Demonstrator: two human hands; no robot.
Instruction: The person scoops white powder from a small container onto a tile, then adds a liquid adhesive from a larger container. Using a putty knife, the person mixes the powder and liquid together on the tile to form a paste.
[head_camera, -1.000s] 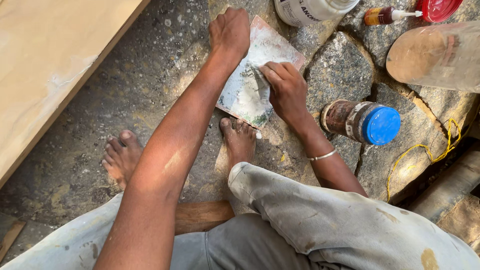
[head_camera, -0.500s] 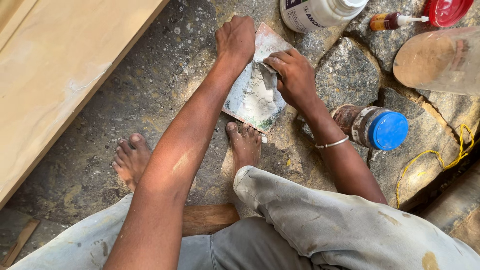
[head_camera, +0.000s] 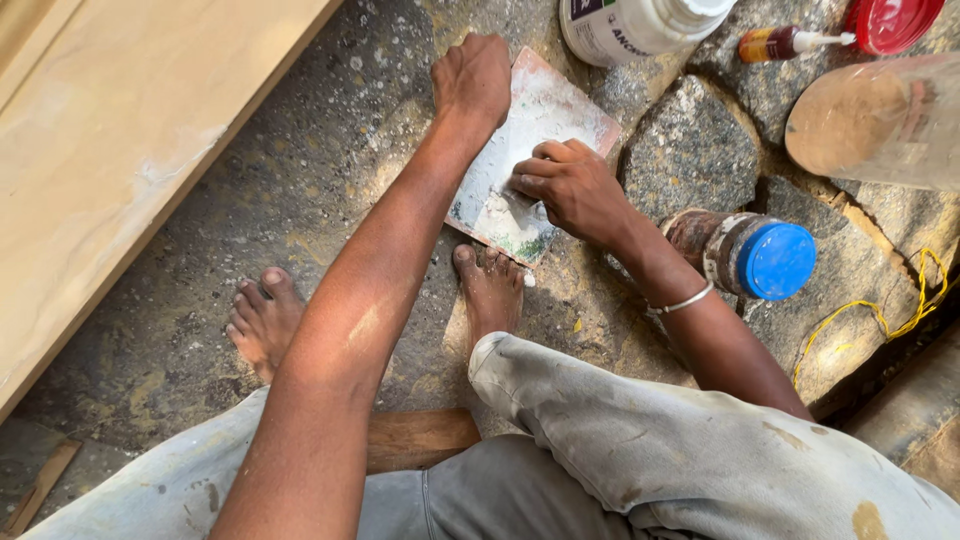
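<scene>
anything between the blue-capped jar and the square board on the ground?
Head view: the right hand and its wrist lie between the blue-capped jar and the square board; beneath, bare stone paving.

An informal outdoor work spot, of the kind used for carpentry or finishing jobs, is shown rather than a fitted workshop. The ground (head_camera: 300, 180) is made up of rough, uneven stones with gritty joints, speckled with pale splashes. A long pale wooden board (head_camera: 110, 130) is laid along one side. Supplies are set straight on the stones: a white plastic tub (head_camera: 640, 25), a small nozzle-tipped bottle (head_camera: 785, 43), a red lid (head_camera: 893, 20), a stained jar with a blue cap (head_camera: 752, 255) and a clear container of brown powder (head_camera: 875, 120). A loose yellow cord (head_camera: 905, 315) is left among the stones. Bare feet (head_camera: 490, 290) and stained work trousers (head_camera: 680, 440) are seen.
</scene>
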